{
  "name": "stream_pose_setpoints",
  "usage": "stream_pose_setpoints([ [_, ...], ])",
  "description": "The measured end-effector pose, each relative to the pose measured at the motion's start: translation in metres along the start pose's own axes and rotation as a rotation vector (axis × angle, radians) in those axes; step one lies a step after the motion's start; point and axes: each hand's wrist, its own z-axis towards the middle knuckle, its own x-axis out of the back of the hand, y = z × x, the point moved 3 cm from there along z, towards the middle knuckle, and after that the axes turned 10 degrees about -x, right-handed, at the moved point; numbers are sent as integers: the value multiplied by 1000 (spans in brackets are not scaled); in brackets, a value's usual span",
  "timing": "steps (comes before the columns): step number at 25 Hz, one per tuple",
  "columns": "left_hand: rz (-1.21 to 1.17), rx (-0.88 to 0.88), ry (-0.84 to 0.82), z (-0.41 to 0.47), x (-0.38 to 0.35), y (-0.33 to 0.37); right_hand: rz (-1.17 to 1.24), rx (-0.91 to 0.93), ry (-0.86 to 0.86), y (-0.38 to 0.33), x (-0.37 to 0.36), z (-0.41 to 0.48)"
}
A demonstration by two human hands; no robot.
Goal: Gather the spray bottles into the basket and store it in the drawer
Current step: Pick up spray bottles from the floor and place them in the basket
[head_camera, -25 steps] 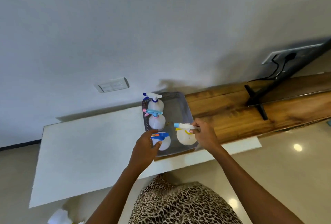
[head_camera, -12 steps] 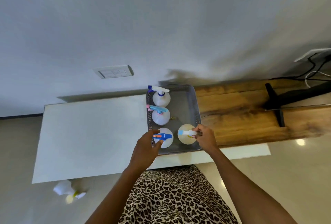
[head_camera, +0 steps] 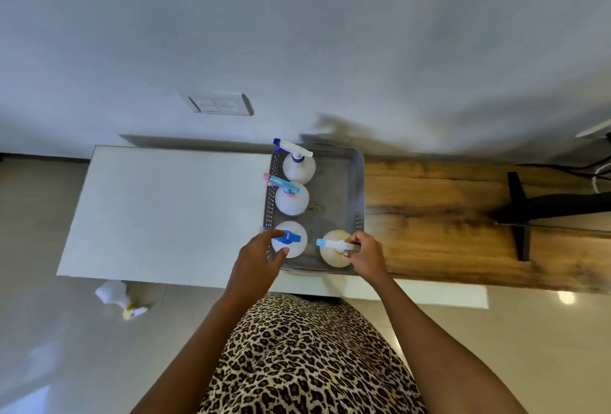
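A grey basket [head_camera: 358,182] sat on a long counter, straddling the seam between its white top [head_camera: 172,212] and its wooden top [head_camera: 446,215]. Four white spray bottles stood upright inside. Three lined the left wall: one with a white and dark blue trigger [head_camera: 299,165] at the far end, one with a light blue and pink trigger [head_camera: 291,200] in the middle, and one with a bright blue trigger [head_camera: 291,243] at the near end. A yellowish bottle [head_camera: 334,248] stood in the near right corner.

The left hand [head_camera: 258,260] was curled around the bright blue trigger bottle, fingers at its head. The right hand [head_camera: 365,256] pinched the white trigger of the yellowish bottle. Both hands reached over the basket's near rim.

A fifth spray bottle [head_camera: 115,296] lay on its side on the floor, left of the person and just beyond the counter's near edge. A black stand [head_camera: 519,215] rested on the wood to the right, well apart from the basket. A switch plate [head_camera: 218,104] was set in the wall behind. A leopard-print garment [head_camera: 307,357] filled the foreground.
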Motion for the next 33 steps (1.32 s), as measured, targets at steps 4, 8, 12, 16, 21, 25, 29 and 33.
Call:
stream_pose_setpoints([
  [4, -9, 7, 57, -10, -3, 3, -52, 13, 0, 2, 3, -8],
  [8, -58, 31, 115, -21, -3, 4, -84, 66, 57, -5, 14, -20],
  [12, -82, 55, 192, -37, 6, -6, -103, 147, 131, -18, 20, -37],
  [16, -80, 78, 310, -58, 37, -28, -107, 297, 154, -58, 3, -64],
  [21, -114, 147, 506, -107, 94, -87, -131, 590, 9, -130, -81, -125],
  [25, -174, 202, 584, -153, 128, -131, -136, 722, -60, -165, -150, -169],
  [29, -180, 287, 705, -231, 177, -212, -193, 780, -199, -178, -256, -232],
  [33, -231, 413, 794, -293, 214, -277, -286, 801, -336, -183, -336, -278],
])
